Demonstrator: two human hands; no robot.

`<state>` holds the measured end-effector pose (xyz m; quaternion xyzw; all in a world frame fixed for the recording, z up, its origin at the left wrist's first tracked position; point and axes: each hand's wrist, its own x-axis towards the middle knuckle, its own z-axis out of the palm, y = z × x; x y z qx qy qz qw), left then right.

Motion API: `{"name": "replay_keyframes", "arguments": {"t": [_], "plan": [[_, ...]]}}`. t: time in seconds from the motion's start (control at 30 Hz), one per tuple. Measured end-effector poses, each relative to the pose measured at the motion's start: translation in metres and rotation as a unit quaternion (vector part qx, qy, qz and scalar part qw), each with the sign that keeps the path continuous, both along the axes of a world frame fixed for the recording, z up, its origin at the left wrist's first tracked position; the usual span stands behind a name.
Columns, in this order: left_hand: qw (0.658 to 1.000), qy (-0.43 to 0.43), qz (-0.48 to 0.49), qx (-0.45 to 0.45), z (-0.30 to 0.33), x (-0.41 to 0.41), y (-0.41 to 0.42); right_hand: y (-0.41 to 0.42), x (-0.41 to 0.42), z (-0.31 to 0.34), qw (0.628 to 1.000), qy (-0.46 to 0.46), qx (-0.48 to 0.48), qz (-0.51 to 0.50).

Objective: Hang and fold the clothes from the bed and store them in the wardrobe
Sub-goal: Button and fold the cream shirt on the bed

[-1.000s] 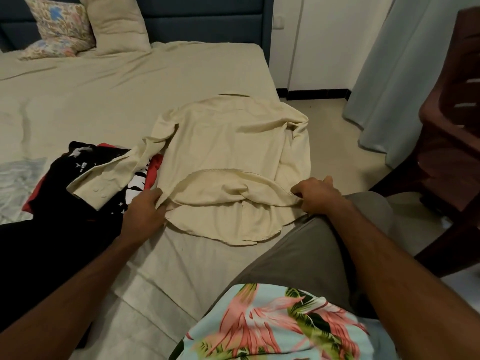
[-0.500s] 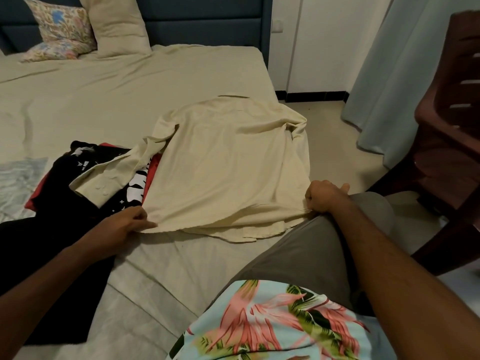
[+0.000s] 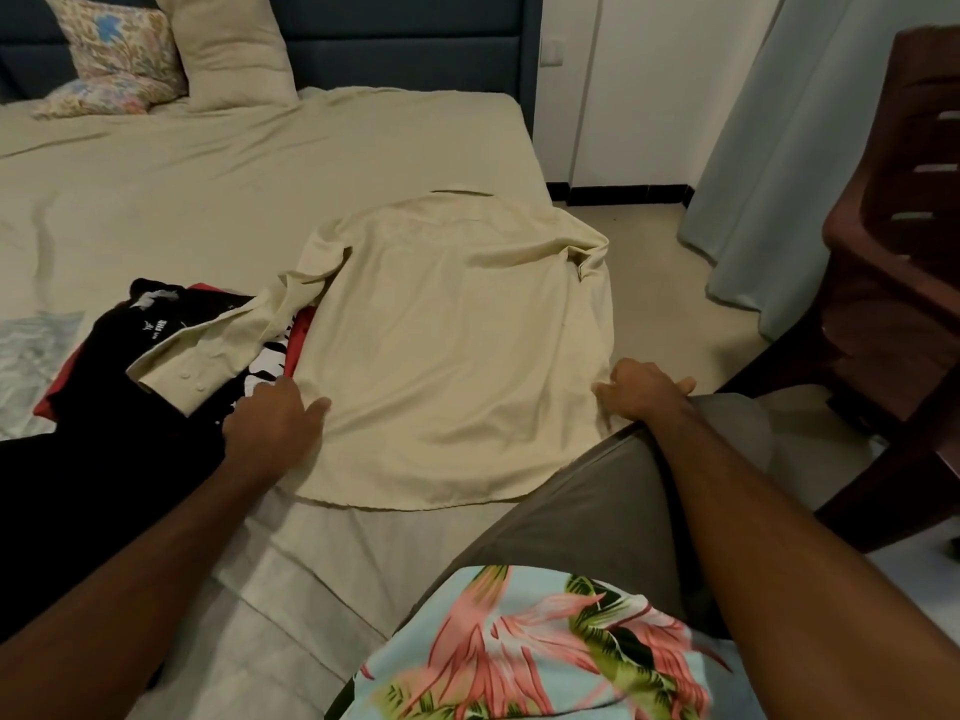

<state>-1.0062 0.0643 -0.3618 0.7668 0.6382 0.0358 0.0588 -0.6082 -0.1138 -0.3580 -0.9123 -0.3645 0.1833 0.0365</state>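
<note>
A cream long-sleeved shirt (image 3: pixel 452 345) lies spread flat on the bed (image 3: pixel 208 189), collar toward the headboard, hem toward me. Its left sleeve (image 3: pixel 208 350) drapes over a pile of black and red clothes (image 3: pixel 130 407) at the left. My left hand (image 3: pixel 275 420) rests on the shirt's left side edge with relaxed fingers. At the shirt's lower right edge, by the bed's side, my right hand (image 3: pixel 644 392) touches the cloth with fingers extended. Neither hand grips the fabric.
Two pillows (image 3: pixel 171 49) lean on the dark headboard. A pale patterned cloth (image 3: pixel 31 356) lies at the far left. A dark wooden chair (image 3: pixel 893 283) and a light curtain (image 3: pixel 769 148) stand to the right. My knee in grey shorts (image 3: pixel 597 511) rests at the bed's edge.
The shirt's folded-up hem was pulled toward me and laid out flat. Both hands let go of the hem and moved up to the shirt's side edges.
</note>
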Motion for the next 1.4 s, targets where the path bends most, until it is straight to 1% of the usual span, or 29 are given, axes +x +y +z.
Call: {"name": "replay_keyframes", "arguments": {"t": [0.07,0.17,0.23,0.3,0.37,0.43,0.5,0.57,0.63,0.67,0.73,0.83,0.9,0.93,0.97,1.03,1.07,1.27,1.3,1.33,1.37,1.4], "plan": [[1.0,-0.015,0.0,0.003,-0.004,0.007,0.004,0.002,0.002,-0.003,1.0,-0.013,0.003,0.002],[0.999,-0.033,-0.002,-0.002,-0.01,-0.002,0.015,-0.001,0.005,0.003,0.998,-0.03,0.043,-0.043],[0.999,-0.031,-0.014,0.008,-0.013,-0.009,0.019,-0.005,0.005,0.006,0.997,-0.026,0.032,-0.061],[0.999,-0.014,-0.037,0.02,-0.013,-0.014,0.018,-0.007,0.003,0.006,0.998,-0.024,-0.006,-0.052],[0.997,0.033,-0.063,0.035,-0.008,-0.014,0.017,-0.006,0.002,0.006,0.999,-0.023,-0.02,-0.045],[0.991,0.063,-0.094,0.065,0.0,-0.007,0.019,-0.002,0.005,0.005,0.998,-0.006,0.001,-0.063],[0.982,0.04,-0.152,0.103,0.007,0.009,0.024,0.003,0.013,0.003,0.992,0.04,0.063,-0.102],[0.971,-0.011,-0.21,0.112,0.01,0.036,0.029,0.01,0.025,-0.005,0.974,0.112,0.144,-0.133],[0.962,-0.056,-0.255,0.084,0.012,0.072,0.038,0.016,0.033,-0.013,0.951,0.178,0.208,-0.143],[0.957,-0.069,-0.277,0.058,0.012,0.092,0.044,0.02,0.036,-0.015,0.943,0.205,0.222,-0.14],[0.937,-0.073,-0.342,0.007,0.013,0.133,0.057,0.03,0.042,-0.02,0.924,0.254,0.242,-0.153],[0.909,-0.065,-0.41,-0.042,0.012,0.194,0.079,0.047,0.054,-0.028,0.878,0.298,0.293,-0.231],[0.9,-0.064,-0.427,-0.054,0.013,0.233,0.091,0.055,0.07,-0.034,0.837,0.293,0.349,-0.303],[0.897,-0.064,-0.435,-0.054,0.013,0.251,0.096,0.056,0.078,-0.036,0.825,0.26,0.368,-0.343],[0.894,-0.064,-0.441,-0.053,0.014,0.268,0.102,0.057,0.087,-0.035,0.819,0.207,0.378,-0.378],[0.894,-0.064,-0.44,-0.055,0.014,0.298,0.113,0.057,0.103,-0.033,0.827,0.101,0.351,-0.428],[0.896,-0.069,-0.435,-0.056,0.013,0.312,0.118,0.059,0.109,-0.033,0.839,0.067,0.325,-0.431],[0.917,-0.133,-0.374,-0.037,0.006,0.385,0.142,0.076,0.124,-0.054,0.922,0.001,0.191,-0.336],[0.921,-0.139,-0.364,-0.027,0.006,0.397,0.146,0.079,0.122,-0.056,0.931,-0.013,0.187,-0.314],[0.924,-0.144,-0.355,-0.016,0.006,0.408,0.151,0.082,0.119,-0.055,0.935,-0.024,0.203,-0.289],[0.926,-0.148,-0.347,-0.005,0.008,0.417,0.156,0.086,0.114,-0.054,0.935,-0.024,0.236,-0.263],[0.929,-0.147,-0.341,0.0,0.008,0.429,0.163,0.091,0.111,-0.054,0.932,-0.002,0.271,-0.239]]}}
